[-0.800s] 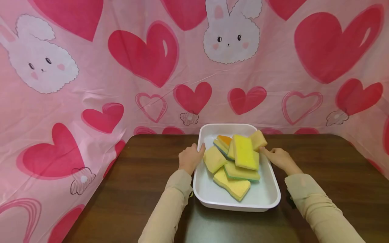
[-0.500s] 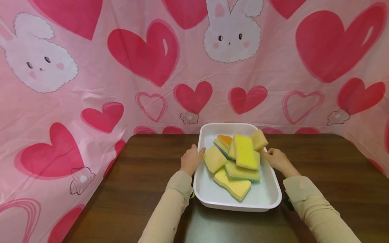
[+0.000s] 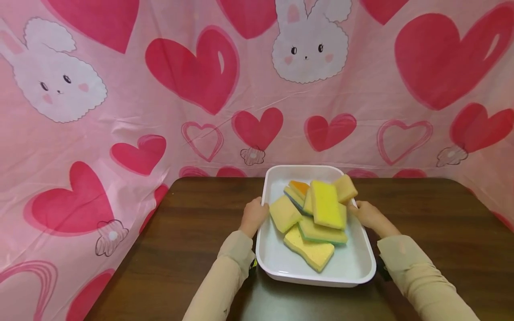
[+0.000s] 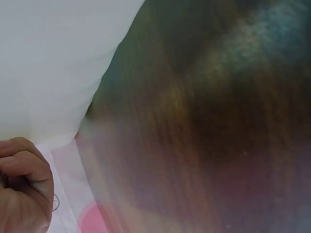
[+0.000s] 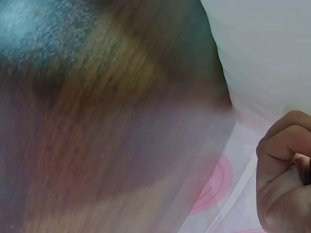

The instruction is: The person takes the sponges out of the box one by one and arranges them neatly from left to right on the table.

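A white rectangular tray point(image 3: 277, 256) holds a loose heap of several sponges. A bright yellow sponge point(image 3: 327, 206) lies on top, and a paler sponge point(image 3: 346, 189) leans over the right rim. My left hand point(image 3: 254, 216) grips the tray's left side, thumb at the rim. On the opposite side my right hand point(image 3: 372, 218) grips the right wall the same way. In the left wrist view the curled fingers point(image 4: 26, 167) sit at the tray's wall. The right wrist view likewise shows bent fingers point(image 5: 286, 141) against the white side. The tray hangs raised over the table.
A dark brown wooden table point(image 3: 180, 249) lies below the tray. Behind it and at both sides hangs a pink cloth point(image 3: 160, 102) printed with hearts and rabbits, close to the tray's far end.
The tray's near edge sits a little lower in the head view, and the sponges have shifted with it. Both hands keep to the same sides, the left thumb now lower against the rim.
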Motion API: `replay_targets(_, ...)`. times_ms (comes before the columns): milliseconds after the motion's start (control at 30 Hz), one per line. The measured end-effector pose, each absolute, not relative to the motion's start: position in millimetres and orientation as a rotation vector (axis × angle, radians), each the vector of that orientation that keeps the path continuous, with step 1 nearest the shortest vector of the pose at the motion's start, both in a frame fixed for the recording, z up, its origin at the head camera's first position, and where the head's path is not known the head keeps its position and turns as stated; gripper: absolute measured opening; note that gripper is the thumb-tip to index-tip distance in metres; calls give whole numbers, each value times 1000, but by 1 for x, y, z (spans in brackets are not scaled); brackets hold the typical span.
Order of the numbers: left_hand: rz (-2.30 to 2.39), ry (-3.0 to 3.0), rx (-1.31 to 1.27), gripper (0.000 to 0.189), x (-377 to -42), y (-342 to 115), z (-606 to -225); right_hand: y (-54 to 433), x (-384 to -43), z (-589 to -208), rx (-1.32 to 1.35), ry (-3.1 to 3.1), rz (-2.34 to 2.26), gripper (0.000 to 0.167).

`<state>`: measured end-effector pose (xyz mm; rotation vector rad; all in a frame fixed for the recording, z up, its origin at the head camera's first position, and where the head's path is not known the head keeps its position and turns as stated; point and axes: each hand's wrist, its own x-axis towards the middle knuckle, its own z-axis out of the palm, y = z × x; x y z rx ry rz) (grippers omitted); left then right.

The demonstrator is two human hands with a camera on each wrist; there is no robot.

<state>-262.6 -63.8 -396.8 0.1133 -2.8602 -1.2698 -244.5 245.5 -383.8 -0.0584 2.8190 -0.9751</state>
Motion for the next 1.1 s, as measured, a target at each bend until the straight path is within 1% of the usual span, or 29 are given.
replay_targets(133,-1285,-2847,121,26,-259,-64,-396,245,-240,-382,-65,2765,-1041,47)
replay_targets(233,-1270,-2827,109,25,-257,-65,-396,244,-235,-381,-22,2708,-1125,51)
replay_targets(433,-1273,-2817,118,27,-253,-67,-399,244,-229,-387,30,2655,-1221,53)
replay_targets(700,-1211,-2833,173,22,-244,-68,-403,241,-222,-390,57,2672,-1205,56)
replay_targets(867,-1170,-2832,183,16,-240,-69,-405,240,-220,-390,69,2662,-1202,57)
replay_targets(1100,-1188,-2817,163,17,-236,-71,-406,239,-220,-391,59,2698,-1156,54)
